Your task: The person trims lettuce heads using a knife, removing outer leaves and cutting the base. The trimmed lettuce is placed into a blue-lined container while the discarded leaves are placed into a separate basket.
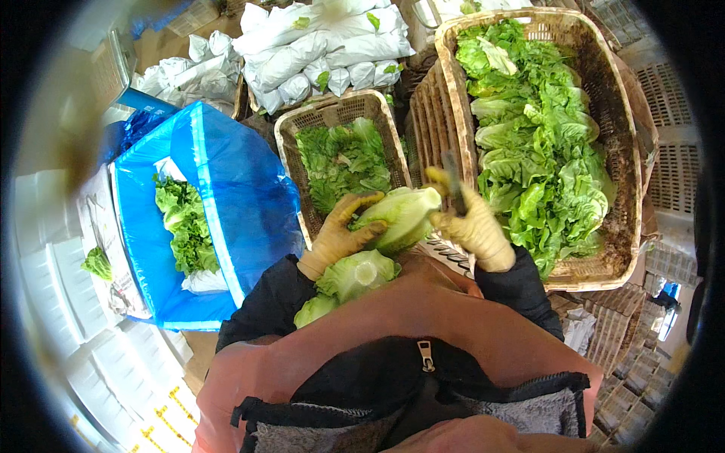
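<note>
Both my hands wear yellowish gloves. My left hand grips a head of romaine-type lettuce from its left side, the pale cut stem end pointing right. Close beside that stem end, my right hand holds a blurred knife, its blade upward; the grip is partly hidden by the fingers. More lettuce heads rest against my front, below my left wrist. Beyond my hands a small plastic crate holds loose green leaves.
On the right stands a large dirty crate with rows of lettuce. A blue bag on the left contains lettuce and something white. White wrapped bundles are stacked at the back. Stacked crates line the far right.
</note>
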Demonstrator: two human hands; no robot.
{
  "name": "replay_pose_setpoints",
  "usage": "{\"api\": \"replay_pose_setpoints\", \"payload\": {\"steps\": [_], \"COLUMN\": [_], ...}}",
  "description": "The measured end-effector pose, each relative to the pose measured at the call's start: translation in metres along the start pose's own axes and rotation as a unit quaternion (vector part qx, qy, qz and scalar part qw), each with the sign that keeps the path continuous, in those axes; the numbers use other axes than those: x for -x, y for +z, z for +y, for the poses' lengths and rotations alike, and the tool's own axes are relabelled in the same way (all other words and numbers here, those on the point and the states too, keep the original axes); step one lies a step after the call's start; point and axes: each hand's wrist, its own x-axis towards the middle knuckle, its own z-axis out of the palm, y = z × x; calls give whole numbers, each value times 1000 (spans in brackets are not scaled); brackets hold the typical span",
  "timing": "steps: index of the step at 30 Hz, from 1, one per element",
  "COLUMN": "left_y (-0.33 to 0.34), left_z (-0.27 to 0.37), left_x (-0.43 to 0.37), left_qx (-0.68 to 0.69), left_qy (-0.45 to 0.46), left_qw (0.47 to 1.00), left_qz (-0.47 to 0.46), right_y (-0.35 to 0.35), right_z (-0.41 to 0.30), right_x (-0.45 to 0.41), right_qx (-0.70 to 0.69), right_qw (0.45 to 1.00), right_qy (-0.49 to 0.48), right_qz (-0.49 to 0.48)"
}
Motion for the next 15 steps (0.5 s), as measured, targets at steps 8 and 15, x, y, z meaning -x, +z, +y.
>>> {"api": "replay_pose_setpoints", "payload": {"steps": [8, 15], "left_y": [-12, -15], "left_z": [18, 12], "left_x": [8, 12], "left_qx": [-120, -55], "left_qy": [156, 137], "left_qw": [974, 985], "left_qz": [113, 88], "right_y": [-7, -72], "right_z": [-4, -1], "right_x": [1, 4], "right_qx": [30, -306], "right_qw": [940, 891], "right_qy": [-289, -248], "right_qz": [180, 226]}}
